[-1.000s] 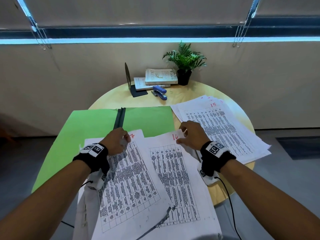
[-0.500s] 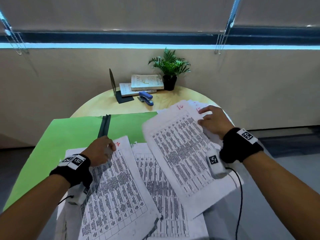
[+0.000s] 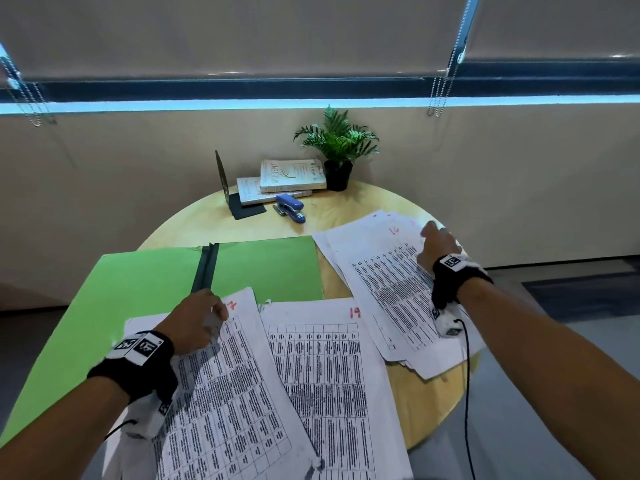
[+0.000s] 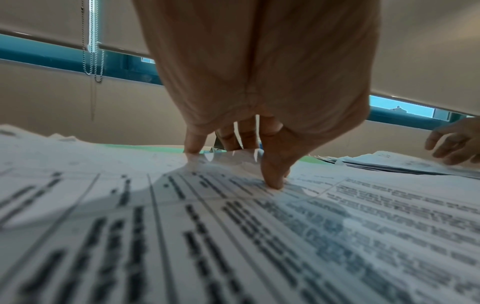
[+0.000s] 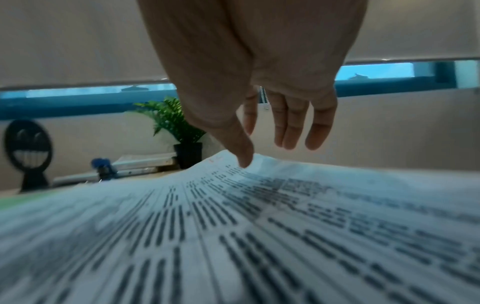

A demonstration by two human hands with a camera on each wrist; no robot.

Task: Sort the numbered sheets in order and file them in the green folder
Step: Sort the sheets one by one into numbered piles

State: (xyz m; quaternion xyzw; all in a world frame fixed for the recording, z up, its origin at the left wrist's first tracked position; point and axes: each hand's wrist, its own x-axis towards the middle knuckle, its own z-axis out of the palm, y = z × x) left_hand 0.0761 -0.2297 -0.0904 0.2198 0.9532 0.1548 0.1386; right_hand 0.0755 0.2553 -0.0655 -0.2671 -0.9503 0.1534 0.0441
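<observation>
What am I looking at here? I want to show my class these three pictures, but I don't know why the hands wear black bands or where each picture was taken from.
A person sorts papers by hand; no machine. The bands carry small cameras. One picture comes from a head camera looking down; the other two look along each hand from the wrist.

On the round table lie an open green folder, a sheet marked 17, a sheet marked 19 and a pile topped by sheet 16. Behind stand books, a blue stapler and a potted plant.

The left hand pinches the top of sheet 17. The right hand is open over the pile, holding nothing.
</observation>
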